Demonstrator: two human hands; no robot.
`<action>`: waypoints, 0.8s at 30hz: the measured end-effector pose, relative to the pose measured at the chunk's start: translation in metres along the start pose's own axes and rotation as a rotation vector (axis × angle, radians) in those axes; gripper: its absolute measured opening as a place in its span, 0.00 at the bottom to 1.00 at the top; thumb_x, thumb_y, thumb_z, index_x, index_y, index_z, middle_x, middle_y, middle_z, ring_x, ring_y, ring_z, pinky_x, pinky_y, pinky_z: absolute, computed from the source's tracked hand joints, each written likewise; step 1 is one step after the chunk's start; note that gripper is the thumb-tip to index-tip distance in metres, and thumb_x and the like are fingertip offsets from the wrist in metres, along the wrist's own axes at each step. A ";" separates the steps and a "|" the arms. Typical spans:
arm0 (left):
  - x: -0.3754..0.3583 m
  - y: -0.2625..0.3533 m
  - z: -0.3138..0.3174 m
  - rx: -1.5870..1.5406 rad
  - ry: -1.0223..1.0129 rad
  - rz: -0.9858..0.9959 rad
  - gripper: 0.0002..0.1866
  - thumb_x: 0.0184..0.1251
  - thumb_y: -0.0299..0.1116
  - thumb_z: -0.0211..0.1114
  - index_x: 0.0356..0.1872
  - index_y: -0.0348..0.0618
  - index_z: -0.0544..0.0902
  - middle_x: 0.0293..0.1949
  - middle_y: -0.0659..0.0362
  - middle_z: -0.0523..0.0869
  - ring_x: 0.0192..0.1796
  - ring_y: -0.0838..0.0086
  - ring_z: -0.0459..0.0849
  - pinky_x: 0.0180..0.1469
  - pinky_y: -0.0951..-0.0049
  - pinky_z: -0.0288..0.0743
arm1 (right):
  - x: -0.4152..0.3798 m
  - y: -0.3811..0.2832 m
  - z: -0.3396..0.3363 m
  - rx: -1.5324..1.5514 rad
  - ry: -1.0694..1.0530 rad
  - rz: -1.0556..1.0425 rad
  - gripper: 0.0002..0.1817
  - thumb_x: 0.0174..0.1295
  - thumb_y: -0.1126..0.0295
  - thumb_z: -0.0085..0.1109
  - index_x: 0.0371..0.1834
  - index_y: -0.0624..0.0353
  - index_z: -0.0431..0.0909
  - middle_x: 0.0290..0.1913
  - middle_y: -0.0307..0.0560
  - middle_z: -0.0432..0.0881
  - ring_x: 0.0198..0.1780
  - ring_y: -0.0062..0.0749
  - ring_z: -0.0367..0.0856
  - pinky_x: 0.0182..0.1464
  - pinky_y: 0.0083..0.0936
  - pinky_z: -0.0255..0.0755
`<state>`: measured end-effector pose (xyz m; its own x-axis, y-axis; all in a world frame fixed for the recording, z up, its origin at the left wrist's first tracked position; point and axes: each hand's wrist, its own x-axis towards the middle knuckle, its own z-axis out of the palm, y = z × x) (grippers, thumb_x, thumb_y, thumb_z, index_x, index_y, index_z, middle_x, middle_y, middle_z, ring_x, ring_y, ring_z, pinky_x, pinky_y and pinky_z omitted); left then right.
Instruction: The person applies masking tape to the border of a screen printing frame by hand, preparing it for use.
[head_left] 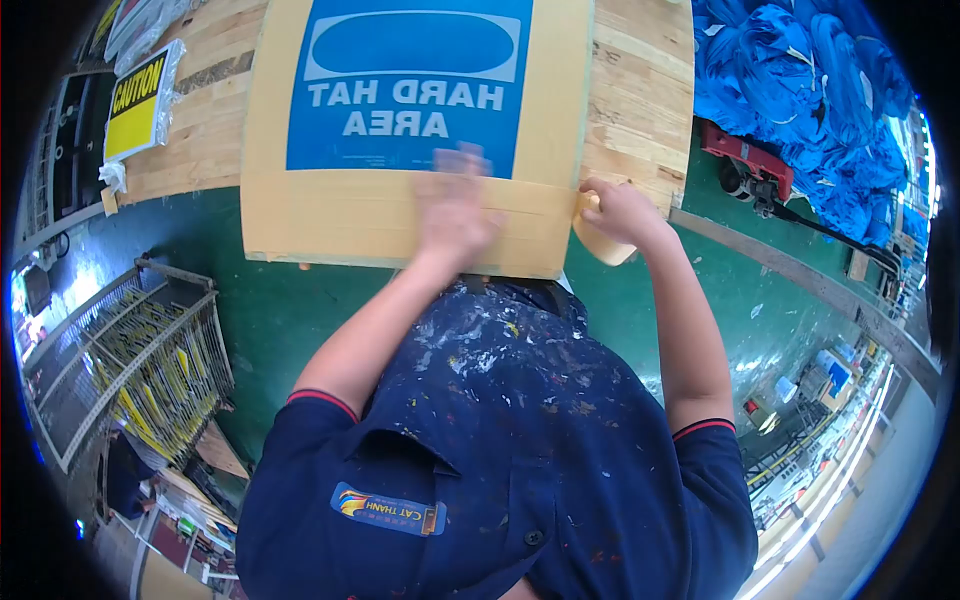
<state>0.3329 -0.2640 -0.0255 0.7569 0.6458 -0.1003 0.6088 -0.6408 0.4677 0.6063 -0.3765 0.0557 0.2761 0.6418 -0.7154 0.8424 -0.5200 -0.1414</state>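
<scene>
A strip of masking tape runs along the near edge of the blue HARD HAT AREA sign, its long axis left to right across the wooden table. My left hand, blurred, lies flat and open on the strip, gripping nothing. My right hand is closed around the tape roll at the strip's right end, just off the sign's corner.

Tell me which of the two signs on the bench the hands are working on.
The blue HARD HAT AREA sign, bordered in tan tape. The left hand presses its lower edge and the right hand holds a tape roll. The yellow CAUTION sign lies untouched, far left.
</scene>
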 end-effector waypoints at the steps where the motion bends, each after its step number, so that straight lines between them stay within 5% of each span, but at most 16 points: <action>1: -0.004 0.028 0.031 0.055 -0.040 0.234 0.49 0.73 0.58 0.61 0.86 0.38 0.57 0.89 0.44 0.45 0.90 0.48 0.38 0.84 0.32 0.27 | -0.005 -0.001 -0.008 -0.001 -0.041 -0.013 0.23 0.70 0.52 0.61 0.62 0.50 0.83 0.53 0.58 0.90 0.57 0.55 0.88 0.61 0.50 0.81; 4: 0.000 0.091 0.051 -0.034 -0.147 0.343 0.51 0.70 0.64 0.60 0.84 0.37 0.61 0.88 0.47 0.48 0.90 0.53 0.40 0.85 0.37 0.27 | -0.001 0.002 -0.003 -0.016 -0.043 -0.040 0.21 0.69 0.55 0.60 0.59 0.52 0.84 0.51 0.58 0.91 0.55 0.56 0.89 0.59 0.50 0.81; 9: 0.003 0.100 0.048 0.148 -0.156 0.341 0.58 0.62 0.70 0.63 0.83 0.36 0.62 0.88 0.48 0.50 0.90 0.56 0.41 0.86 0.38 0.28 | 0.005 0.035 0.065 0.389 0.246 -0.179 0.17 0.70 0.62 0.58 0.55 0.58 0.85 0.47 0.64 0.89 0.51 0.63 0.88 0.58 0.54 0.80; 13: 0.002 0.106 0.050 0.141 -0.150 0.297 0.56 0.61 0.68 0.65 0.85 0.41 0.61 0.89 0.51 0.49 0.90 0.59 0.42 0.86 0.38 0.31 | -0.006 0.018 0.078 0.543 0.406 -0.075 0.15 0.73 0.65 0.53 0.54 0.61 0.84 0.48 0.68 0.88 0.54 0.65 0.86 0.58 0.57 0.78; 18: 0.003 0.110 0.051 0.162 -0.137 0.271 0.57 0.63 0.68 0.64 0.86 0.43 0.57 0.89 0.54 0.49 0.90 0.59 0.43 0.86 0.37 0.31 | 0.003 0.034 0.053 0.275 0.414 -0.188 0.15 0.73 0.62 0.55 0.46 0.59 0.88 0.44 0.64 0.90 0.50 0.60 0.89 0.54 0.52 0.83; 24: 0.008 0.124 0.052 0.180 -0.140 0.195 0.56 0.64 0.68 0.64 0.86 0.44 0.58 0.89 0.57 0.48 0.90 0.54 0.40 0.84 0.30 0.32 | 0.007 0.011 0.002 -0.130 0.149 -0.151 0.17 0.72 0.58 0.58 0.43 0.60 0.90 0.44 0.59 0.92 0.47 0.53 0.93 0.48 0.47 0.87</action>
<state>0.4268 -0.3595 -0.0140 0.8813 0.4481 -0.1501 0.4720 -0.8184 0.3278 0.6168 -0.3794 0.0476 0.2001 0.7877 -0.5827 0.9291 -0.3414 -0.1425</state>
